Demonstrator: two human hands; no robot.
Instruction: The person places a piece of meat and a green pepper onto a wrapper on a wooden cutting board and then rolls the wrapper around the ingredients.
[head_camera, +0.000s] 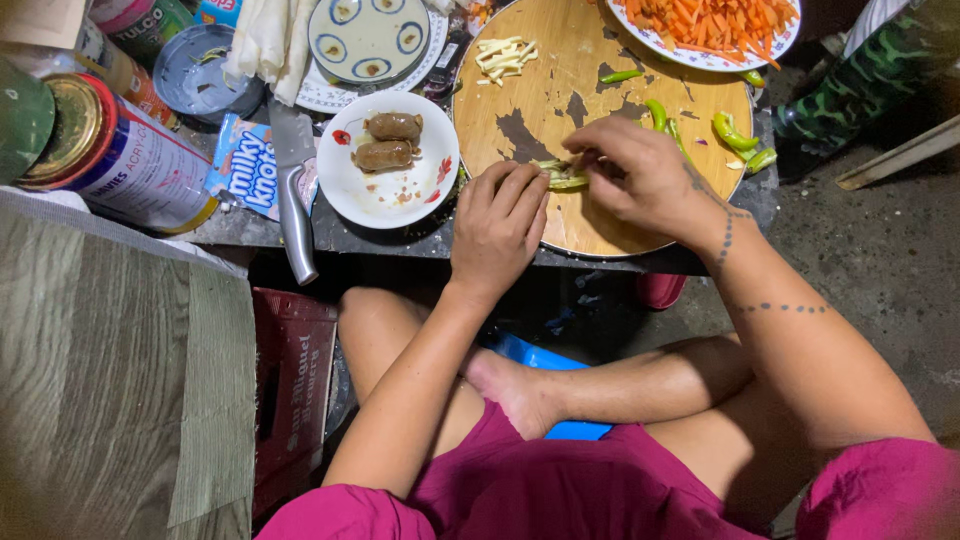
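1. The left hand (497, 228) lies palm down, knuckles up, its fingers (520, 185) curled and pressed together at the tips
2. The right hand (640, 178) reaches in from the right, wrist bent, its fingers (585, 160) pinched close to those of the left hand
3. Both forearms stretch forward from the body, bare, the right one marked with dotted tattoo lines
4. The legs are crossed below, one bare foot resting between the thighs

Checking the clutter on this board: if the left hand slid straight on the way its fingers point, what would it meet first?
Past the green chili it holds, the left hand points up the round wooden cutting board. Probably the pale ginger strips come first; depth is uncertain.
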